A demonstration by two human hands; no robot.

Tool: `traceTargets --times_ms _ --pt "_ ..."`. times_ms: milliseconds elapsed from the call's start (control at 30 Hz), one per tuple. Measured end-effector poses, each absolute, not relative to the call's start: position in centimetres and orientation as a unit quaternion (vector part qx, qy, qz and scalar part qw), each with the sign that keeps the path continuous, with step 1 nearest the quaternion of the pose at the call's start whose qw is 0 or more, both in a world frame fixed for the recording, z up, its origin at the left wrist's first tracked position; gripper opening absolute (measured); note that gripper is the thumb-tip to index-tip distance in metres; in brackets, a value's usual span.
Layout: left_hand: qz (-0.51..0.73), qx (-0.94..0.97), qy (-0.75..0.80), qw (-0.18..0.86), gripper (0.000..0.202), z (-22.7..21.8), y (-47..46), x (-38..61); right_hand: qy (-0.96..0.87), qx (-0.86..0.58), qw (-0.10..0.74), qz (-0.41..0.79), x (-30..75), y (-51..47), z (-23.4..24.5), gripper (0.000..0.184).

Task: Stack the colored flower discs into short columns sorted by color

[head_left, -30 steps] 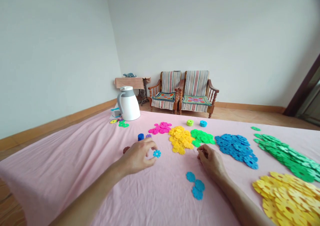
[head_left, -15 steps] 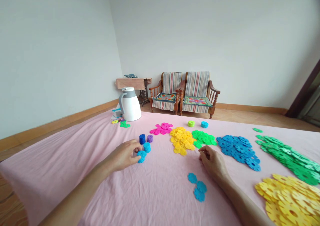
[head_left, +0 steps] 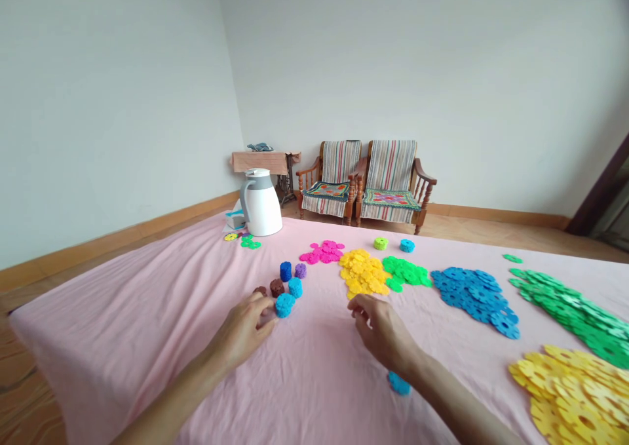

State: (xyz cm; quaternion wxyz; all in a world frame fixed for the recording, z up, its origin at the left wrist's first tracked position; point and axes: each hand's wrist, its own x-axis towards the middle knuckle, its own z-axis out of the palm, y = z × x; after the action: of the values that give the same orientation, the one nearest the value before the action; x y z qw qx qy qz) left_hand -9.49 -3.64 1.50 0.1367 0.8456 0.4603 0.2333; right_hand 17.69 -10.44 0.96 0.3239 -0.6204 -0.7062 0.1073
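Note:
My left hand (head_left: 248, 324) is beside a light blue stack of notched discs (head_left: 285, 305), thumb and fingers apart, with nothing seen between them. Close behind its fingertips are a brown stack (head_left: 277, 288) and a second brown stack (head_left: 260, 291), partly hidden by the hand. Another light blue stack (head_left: 295, 288), a dark blue stack (head_left: 285, 272) and a purple stack (head_left: 301, 271) stand just beyond. My right hand (head_left: 381, 327) is over the cloth in front of the small yellow disc pile (head_left: 363, 271), fingers curled in; whatever they hold, if anything, is hidden. Below its wrist, a blue disc (head_left: 399, 383) shows partly.
Pink cloth (head_left: 319, 379) covers the table. Piles of pink (head_left: 322, 252), bright green (head_left: 407, 271), blue (head_left: 474, 297), green (head_left: 580, 314) and large yellow discs (head_left: 574, 392) lie across it. A white jug (head_left: 264, 209) stands at the back left; two chairs (head_left: 393, 176) are beyond.
My left hand has drawn back slightly from the light blue stack, and the brown stacks have come into view. My right hand has moved left, its forearm now covering most of the loose blue discs.

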Motion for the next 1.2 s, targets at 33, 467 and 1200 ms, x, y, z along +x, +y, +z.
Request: traceTargets --times_ms 33,467,1200 --pt "0.236 0.847 0.456 0.135 0.015 1.5 -3.7 -9.3 -0.727 -0.611 0.294 0.104 16.6 -10.2 1.3 0.028" --pt "0.248 0.857 0.439 0.103 0.014 1.3 -3.8 -9.2 -0.802 -0.581 0.126 0.065 8.8 -6.5 3.3 0.027" --pt "0.246 0.863 0.43 0.095 0.016 1.1 -3.9 -9.2 -0.793 -0.58 0.167 0.086 7.6 -6.6 2.4 0.026"
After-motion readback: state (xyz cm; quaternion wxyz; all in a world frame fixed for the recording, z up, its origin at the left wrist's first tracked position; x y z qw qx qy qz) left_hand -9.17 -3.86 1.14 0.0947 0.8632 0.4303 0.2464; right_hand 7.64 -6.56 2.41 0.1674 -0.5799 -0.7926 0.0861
